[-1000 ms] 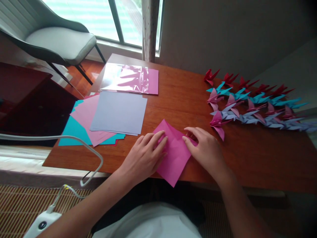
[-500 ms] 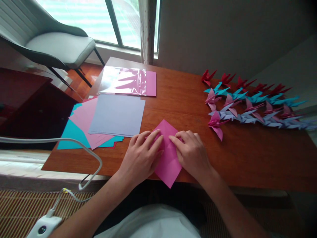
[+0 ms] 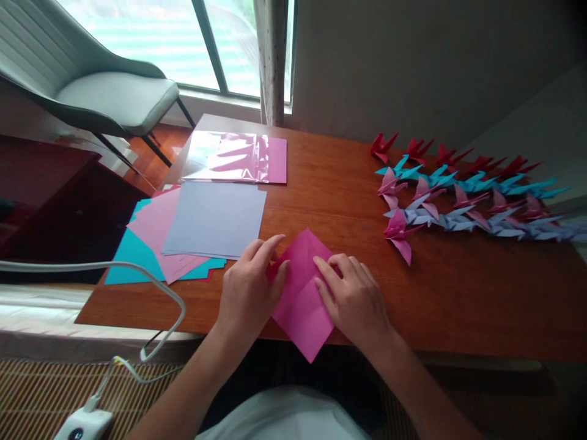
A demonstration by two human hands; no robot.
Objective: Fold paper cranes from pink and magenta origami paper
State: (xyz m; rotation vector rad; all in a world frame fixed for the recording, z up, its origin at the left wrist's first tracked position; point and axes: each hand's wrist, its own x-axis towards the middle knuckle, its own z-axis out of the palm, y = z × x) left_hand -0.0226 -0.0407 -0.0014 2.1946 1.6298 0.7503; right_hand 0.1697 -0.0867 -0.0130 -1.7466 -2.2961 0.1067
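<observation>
A magenta square of paper (image 3: pixel 303 287) lies cornerwise at the near edge of the wooden table (image 3: pixel 339 195), its lowest corner hanging past the edge. My left hand (image 3: pixel 250 287) pinches the sheet's left corner between thumb and fingers. On the sheet's right half my right hand (image 3: pixel 351 296) presses flat, fingers stretched toward the middle crease.
A stack of lavender, pink and teal sheets (image 3: pixel 192 229) lies to the left, a clear plastic pack of pink paper (image 3: pixel 236 157) behind it. Rows of several folded paper cranes (image 3: pixel 458 189) fill the right side. A grey chair (image 3: pixel 101 91) stands by the window. A white cable (image 3: pixel 137 275) curves off the table's left.
My left hand slid left and took the sheet's left corner. My right hand moved from the right corner onto the sheet near its middle. The paper shows as a flat diamond again.
</observation>
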